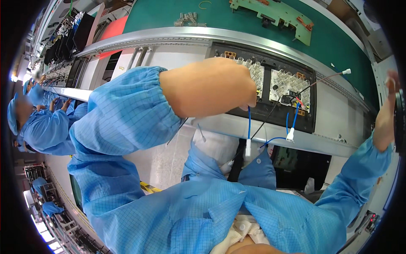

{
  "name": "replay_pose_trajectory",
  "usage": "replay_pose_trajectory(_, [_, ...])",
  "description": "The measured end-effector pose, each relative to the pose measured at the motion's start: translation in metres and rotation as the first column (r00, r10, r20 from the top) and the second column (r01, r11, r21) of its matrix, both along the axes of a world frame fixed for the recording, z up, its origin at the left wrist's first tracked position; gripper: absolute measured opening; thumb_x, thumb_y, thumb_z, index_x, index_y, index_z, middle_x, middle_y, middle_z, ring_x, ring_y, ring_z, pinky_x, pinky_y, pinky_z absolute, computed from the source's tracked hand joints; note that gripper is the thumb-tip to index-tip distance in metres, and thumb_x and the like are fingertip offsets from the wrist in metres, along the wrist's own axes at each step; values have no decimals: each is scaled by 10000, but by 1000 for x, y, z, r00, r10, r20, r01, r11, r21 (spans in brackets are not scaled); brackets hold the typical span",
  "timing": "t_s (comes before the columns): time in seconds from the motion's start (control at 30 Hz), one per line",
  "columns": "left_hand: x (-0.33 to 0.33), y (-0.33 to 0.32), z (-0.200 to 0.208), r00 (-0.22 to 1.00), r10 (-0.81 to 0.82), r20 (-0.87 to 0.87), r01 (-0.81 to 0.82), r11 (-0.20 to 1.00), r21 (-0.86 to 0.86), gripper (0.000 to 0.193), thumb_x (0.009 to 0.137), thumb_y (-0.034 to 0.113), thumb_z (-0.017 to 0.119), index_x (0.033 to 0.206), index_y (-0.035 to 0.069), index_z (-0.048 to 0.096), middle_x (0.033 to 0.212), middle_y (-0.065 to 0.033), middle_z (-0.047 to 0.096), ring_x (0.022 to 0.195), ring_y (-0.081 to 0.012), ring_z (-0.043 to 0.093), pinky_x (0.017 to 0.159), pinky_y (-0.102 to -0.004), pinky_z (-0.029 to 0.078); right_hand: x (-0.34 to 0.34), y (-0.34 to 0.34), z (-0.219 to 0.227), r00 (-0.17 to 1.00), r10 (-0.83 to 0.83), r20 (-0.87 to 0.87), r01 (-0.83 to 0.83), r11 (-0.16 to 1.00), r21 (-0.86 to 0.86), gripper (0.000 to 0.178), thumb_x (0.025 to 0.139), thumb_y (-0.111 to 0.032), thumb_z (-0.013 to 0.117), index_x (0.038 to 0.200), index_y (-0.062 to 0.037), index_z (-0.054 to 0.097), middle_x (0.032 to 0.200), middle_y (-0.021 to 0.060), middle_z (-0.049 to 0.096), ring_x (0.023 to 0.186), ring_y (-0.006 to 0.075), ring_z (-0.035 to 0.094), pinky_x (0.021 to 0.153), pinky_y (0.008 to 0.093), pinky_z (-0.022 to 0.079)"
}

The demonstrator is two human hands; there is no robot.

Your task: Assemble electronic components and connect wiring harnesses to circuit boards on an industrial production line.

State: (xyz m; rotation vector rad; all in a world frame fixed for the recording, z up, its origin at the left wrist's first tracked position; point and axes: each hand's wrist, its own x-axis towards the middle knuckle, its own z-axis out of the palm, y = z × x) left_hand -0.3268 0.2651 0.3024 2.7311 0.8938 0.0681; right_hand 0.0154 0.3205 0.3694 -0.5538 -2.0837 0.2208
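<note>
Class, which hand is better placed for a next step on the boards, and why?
Probably the left: the left hand is over the boards, while the right hand is raised at the picture's far right edge, away from them.

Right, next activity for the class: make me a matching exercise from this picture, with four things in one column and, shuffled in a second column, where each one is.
Things
1. Left hand
2. Right hand
3. Light green board
4. Group of small clear pieces

Places
A. On the green worktop, toward the picture's upper right
B. Over the left circuit board in the black tray, partly covering it
C. On the green worktop, left of the light green board
D. Raised near the picture's right edge

Right pairs: 1-B, 2-D, 3-A, 4-C
</note>
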Motion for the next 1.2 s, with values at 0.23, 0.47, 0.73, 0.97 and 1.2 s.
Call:
replay_pose_trajectory(0.23, [-7,3,-12,995,-81,60,87,990,-113,232,791,68,612,1005,53,701,888,-135,698,838,-302,671,738,-370,542,-110,-121,-67,659,601,452,-714,690,123,95,751,-146,614,792,-61,606,870,25,576,752,164,587,674,279,530])
replay_pose_trajectory(0.47, [-12,4,5,992,-3,-125,44,945,324,330,868,30,545,1162,115,669,1048,-97,683,941,-302,650,812,-400,529,-136,-142,-118,807,586,74,-591,804,68,79,760,-124,678,831,-94,662,913,83,575,815,222,586,711,347,566])
replay_pose_trajectory(0.73, [-33,-2,6,978,205,-37,-206,977,-45,374,856,24,549,1209,118,630,955,-123,690,884,-291,672,763,-379,533,-162,-130,-140,953,179,-243,-268,872,-410,580,826,-12,542,1364,-47,328,1553,256,129,1452,401,124,1149,498,160])
replay_pose_trajectory(0.97, [-97,-12,20,942,7,336,-10,1000,9,280,870,-43,568,1148,-13,591,1051,-140,659,960,-262,651,821,-341,529,-200,-106,-147,998,-39,57,60,896,-441,682,792,102,568,1419,-37,340,1434,178,423,1409,330,297,1144,398,259])
replay_pose_trajectory(1.2, [-105,-43,-52,822,240,517,-241,968,-66,401,793,-71,646,1175,48,614,1250,-129,599,1151,-302,573,938,-376,482,-218,-85,-148,991,33,132,24,914,-405,351,783,56,643,1107,-49,558,1075,174,616,1068,378,584,893,412,474])
